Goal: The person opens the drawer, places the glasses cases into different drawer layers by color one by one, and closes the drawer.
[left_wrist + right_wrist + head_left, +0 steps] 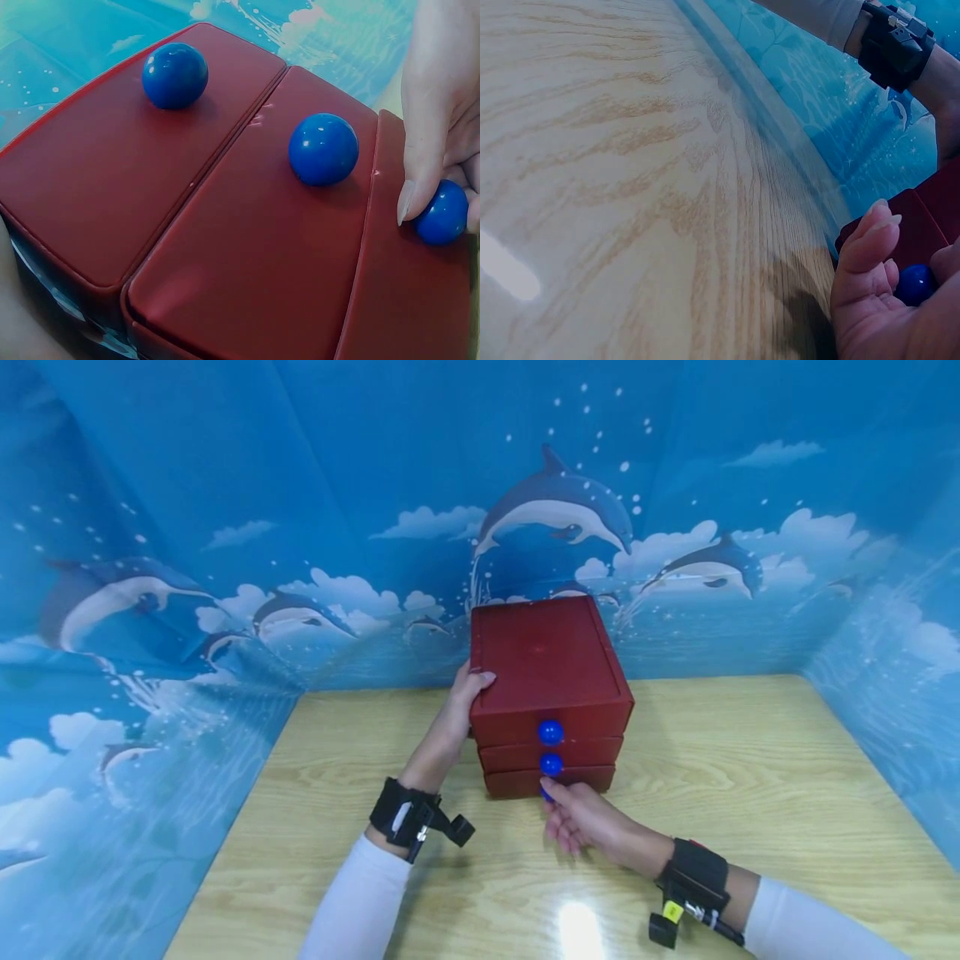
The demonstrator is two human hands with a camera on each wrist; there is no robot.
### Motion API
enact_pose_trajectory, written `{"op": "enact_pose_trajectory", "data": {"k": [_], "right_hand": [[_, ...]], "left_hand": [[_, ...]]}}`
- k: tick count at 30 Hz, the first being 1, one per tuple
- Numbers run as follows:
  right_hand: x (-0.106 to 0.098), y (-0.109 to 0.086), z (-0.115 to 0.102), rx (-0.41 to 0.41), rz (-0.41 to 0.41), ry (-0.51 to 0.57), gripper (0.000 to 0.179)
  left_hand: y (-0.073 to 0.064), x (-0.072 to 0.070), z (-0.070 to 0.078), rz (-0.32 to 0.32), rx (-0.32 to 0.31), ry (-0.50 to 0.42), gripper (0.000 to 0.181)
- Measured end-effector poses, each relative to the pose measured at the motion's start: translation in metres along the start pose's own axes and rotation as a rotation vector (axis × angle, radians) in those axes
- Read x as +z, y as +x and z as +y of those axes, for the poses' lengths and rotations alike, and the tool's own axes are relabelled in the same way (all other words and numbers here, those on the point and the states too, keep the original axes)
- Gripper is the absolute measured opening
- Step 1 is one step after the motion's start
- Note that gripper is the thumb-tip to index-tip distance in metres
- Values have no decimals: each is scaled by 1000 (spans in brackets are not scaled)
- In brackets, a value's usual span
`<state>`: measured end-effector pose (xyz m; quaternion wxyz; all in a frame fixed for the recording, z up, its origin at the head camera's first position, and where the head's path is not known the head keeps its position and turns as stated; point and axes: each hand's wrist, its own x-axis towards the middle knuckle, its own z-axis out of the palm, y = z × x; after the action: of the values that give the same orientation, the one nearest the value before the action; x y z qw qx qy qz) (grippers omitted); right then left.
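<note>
A dark red box with three stacked drawers stands on the table, each drawer front bearing a round blue knob. My left hand rests against the box's left side, its thumb laid over the top edge; the other fingers are mostly hidden. With thumb and fingers my right hand pinches the lowest knob, on the bottom drawer. Above it are the middle knob and the top knob, both untouched. All three drawer fronts sit close to the box.
The box stands on a light wood-grain table, near its back edge. Behind and at both sides hangs a blue cloth printed with dolphins and clouds. Each wrist wears a black camera strap.
</note>
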<state>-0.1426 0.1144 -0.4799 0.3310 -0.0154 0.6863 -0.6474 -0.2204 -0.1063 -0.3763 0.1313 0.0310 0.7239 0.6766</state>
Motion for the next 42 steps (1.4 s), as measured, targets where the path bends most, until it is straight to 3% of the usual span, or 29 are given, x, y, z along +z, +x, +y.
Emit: {"op": "enact_pose_trajectory", "data": {"k": [27,34,42], "right_hand": [[-1,6,1,23,-2,-1,54],[-5,-6,3,25,-29,-71,51],[-19,-27,-1,-80,-12,-175,50]], "left_hand": [[1,0,-1,3,7,-6,75],[0,2,-1,-17,33,-9,73],[-2,-1,-3,-5,25,-14,71]]}}
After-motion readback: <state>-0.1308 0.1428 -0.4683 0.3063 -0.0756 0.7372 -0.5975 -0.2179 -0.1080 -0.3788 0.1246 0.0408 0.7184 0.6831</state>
